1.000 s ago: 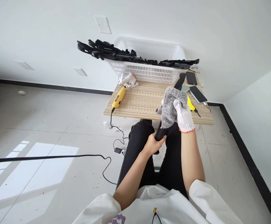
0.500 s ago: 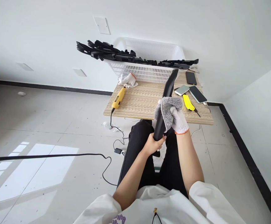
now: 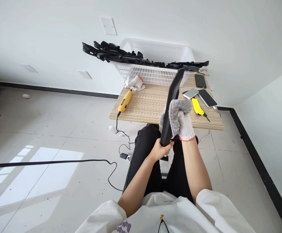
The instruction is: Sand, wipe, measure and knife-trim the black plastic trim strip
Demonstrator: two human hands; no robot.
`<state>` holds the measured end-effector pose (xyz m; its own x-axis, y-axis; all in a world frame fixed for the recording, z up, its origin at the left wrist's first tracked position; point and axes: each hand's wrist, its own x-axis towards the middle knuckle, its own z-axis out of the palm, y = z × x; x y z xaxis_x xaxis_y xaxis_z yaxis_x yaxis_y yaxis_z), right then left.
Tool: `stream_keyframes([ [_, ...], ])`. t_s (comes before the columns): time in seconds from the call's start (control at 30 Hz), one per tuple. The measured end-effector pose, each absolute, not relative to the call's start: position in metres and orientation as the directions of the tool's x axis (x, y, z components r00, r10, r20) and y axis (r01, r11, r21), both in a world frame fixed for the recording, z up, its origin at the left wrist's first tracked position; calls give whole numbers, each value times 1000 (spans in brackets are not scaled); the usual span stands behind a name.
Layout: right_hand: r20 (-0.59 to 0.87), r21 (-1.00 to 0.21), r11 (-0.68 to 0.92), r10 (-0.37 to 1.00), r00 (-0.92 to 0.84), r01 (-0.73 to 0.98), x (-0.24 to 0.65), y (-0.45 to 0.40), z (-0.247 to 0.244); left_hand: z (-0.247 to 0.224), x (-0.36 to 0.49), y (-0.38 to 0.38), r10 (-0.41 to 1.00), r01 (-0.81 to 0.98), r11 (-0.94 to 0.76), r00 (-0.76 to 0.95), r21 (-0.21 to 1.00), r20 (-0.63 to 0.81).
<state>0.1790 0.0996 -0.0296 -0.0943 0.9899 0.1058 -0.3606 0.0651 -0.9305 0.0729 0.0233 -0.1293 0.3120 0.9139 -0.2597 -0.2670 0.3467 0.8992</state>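
A long, curved black plastic part (image 3: 173, 89) is held up over my lap and the table's front edge. Bare and wrapped round its lower end is my left hand (image 3: 160, 149). My right hand (image 3: 185, 124) wears a white knit glove with an orange cuff and is closed on a grey cloth (image 3: 177, 115). The cloth lies against the right side of the part's middle, and a bit of it shows on the left side too. Some of my right fingers are hidden by the cloth.
A white basket (image 3: 143, 73) with several black parts (image 3: 121, 57) across it stands at the table's (image 3: 146, 103) back. Left are a yellow corded tool (image 3: 125, 102) and white gloves (image 3: 135, 83); right, a yellow-handled tool (image 3: 197, 106), phones (image 3: 207, 98) and a pale flat box (image 3: 190, 93).
The black part is turned slightly, its upper end a little further left. The cloth shows less across the part's front. My left hand keeps its hold.
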Motion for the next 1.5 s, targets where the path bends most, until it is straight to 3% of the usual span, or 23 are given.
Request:
stream_keyframes([
  [0.23,92,-911,-8,971,-222,-413,181,99,-28,-130,73,24,915,-300,367,289,881,-283],
  [0.4,182,-898,86,965,-189,-431,179,97,-26,-132,73,24,920,-284,345,293,895,-261],
  [0.6,105,-921,-33,938,-329,-389,181,95,-17,-130,72,23,927,-324,339,273,884,-255],
  [0.73,226,-906,121,948,-223,-406,181,91,-11,-129,73,22,932,-303,326,261,896,-251],
  [0.93,0,-967,-77,954,-301,-243,180,93,-15,-130,71,23,931,-328,337,257,883,-260],
  [1.13,112,-933,64,987,-118,-353,170,92,-14,-132,71,23,931,-330,331,267,884,-249],
  [1.3,5,-956,-59,976,-219,-288,172,95,-23,-134,69,25,934,-369,318,279,873,-222],
  [1.5,30,-952,1,995,-90,-306,166,99,-31,-123,68,26,926,-327,344,276,880,-259],
])
